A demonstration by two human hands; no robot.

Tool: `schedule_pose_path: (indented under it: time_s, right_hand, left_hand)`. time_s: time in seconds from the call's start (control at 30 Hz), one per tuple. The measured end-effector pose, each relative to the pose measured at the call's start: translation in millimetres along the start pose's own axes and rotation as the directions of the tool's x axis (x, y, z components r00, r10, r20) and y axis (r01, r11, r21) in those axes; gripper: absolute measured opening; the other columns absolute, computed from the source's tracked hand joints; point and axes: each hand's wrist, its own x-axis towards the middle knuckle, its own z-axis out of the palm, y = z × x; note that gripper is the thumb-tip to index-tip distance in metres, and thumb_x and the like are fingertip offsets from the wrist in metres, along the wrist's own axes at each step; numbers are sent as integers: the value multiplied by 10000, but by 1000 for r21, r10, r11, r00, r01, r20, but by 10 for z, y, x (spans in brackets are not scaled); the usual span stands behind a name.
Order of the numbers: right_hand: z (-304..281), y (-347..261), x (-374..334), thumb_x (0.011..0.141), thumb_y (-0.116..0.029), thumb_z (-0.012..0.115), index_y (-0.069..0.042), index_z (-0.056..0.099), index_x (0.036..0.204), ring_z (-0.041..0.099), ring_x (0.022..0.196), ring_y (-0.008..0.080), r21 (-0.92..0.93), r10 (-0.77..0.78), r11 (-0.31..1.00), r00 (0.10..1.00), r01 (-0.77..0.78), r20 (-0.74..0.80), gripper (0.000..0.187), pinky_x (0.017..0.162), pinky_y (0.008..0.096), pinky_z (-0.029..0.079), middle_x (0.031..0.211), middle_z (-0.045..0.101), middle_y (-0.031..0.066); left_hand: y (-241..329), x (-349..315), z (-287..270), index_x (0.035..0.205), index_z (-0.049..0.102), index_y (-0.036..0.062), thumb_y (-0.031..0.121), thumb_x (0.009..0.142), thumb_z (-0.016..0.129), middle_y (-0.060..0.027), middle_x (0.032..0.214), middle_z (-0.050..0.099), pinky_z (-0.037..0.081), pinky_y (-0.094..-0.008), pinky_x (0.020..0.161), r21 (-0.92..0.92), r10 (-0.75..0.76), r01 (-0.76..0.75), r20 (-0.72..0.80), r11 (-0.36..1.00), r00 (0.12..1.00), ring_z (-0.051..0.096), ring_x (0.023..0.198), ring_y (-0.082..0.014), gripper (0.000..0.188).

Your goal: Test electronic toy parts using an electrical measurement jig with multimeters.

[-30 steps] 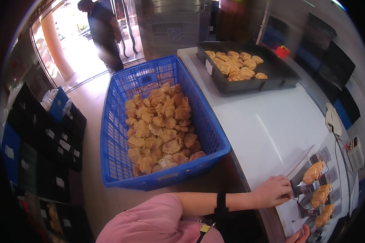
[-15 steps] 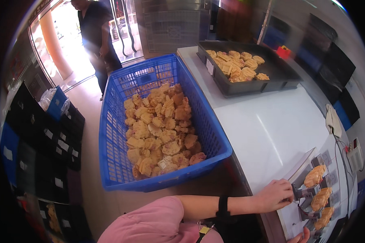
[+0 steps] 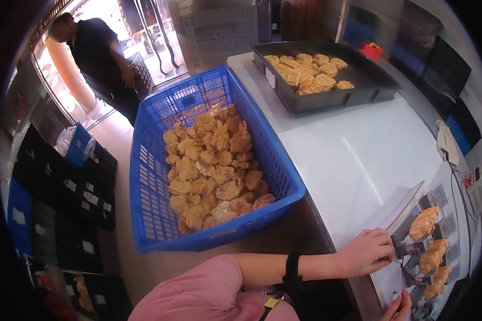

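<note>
My left hand (image 3: 367, 253) reaches in from the pink sleeve, fingers curled together against the near side of a grey metal fixture (image 3: 403, 247). What those fingers hold, if anything, is hidden. Three yellowish moulded pieces sit in a row on the fixtures: the far one (image 3: 424, 223), the middle one (image 3: 432, 255) and the near one (image 3: 438, 282). At the lower edge, only some fingers of my right hand (image 3: 399, 307) show, slightly apart, beside the near end of the fixture board (image 3: 381, 291).
To the left stands a blue crate (image 3: 219, 245) heaped with similar yellowish pieces (image 3: 203, 166). A black tray (image 3: 353, 96) holding more lies on the white table (image 3: 337, 160). Dark bins (image 3: 53, 182) line the left side. Another person (image 3: 99, 59) stands near the doorway.
The view has shifted slightly. The person by the doorway has moved left and turned. My left hand stays curled at the fixture; my right-hand fingers show a little more.
</note>
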Motion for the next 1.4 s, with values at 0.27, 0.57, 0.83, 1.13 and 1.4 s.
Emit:
schedule_pose_path:
  time_s: [0.27, 0.57, 0.83, 1.13, 1.4]
  right_hand:
    - [46, -173, 192, 927, -91, 663, 48, 683, 1012, 599, 843, 357, -170, -265, 945, 959, 280, 103, 165, 764, 430, 489, 920, 626, 201]
    - [38, -279, 144, 916, -113, 691, 51, 679, 958, 590, 863, 356, -216, -176, 959, 983, 185, 57, 171, 803, 426, 481, 898, 632, 202]
    - [72, -287, 135, 916, -104, 696, 52, 673, 939, 590, 840, 347, -211, -185, 960, 982, 186, 24, 159, 788, 418, 487, 873, 635, 195]
    - [94, -275, 116, 907, -109, 710, 53, 672, 910, 593, 793, 344, -213, -167, 964, 986, 161, -12, 167, 758, 416, 493, 839, 638, 194]
    - [79, -178, 126, 916, -130, 701, 54, 673, 902, 599, 771, 354, -223, -256, 943, 966, 247, -14, 187, 723, 419, 496, 828, 638, 206]
  left_hand:
    - [-8, -9, 16, 876, 614, 128, 162, 848, 687, -20, 999, 558, 383, -415, 965, -6, -13, 13, 0, 1000, 1000, 513, 1150, -240, 85]
    - [-28, -12, 41, 862, 608, 123, 155, 851, 679, -25, 999, 555, 372, -425, 988, -57, -11, 10, -20, 998, 1000, 507, 1158, -248, 78]
    - [-33, -16, 54, 866, 597, 120, 150, 851, 673, -33, 1002, 545, 368, -414, 980, -77, 4, -6, -26, 997, 1000, 495, 1151, -247, 82]
    - [-23, -15, 42, 864, 599, 120, 148, 846, 674, -31, 1001, 545, 369, -407, 972, -59, -7, 6, -10, 998, 1000, 494, 1143, -247, 82]
    - [-28, -20, 58, 859, 598, 117, 149, 847, 670, -33, 992, 545, 372, -413, 971, -52, -9, 8, -18, 999, 1000, 495, 1141, -248, 80]
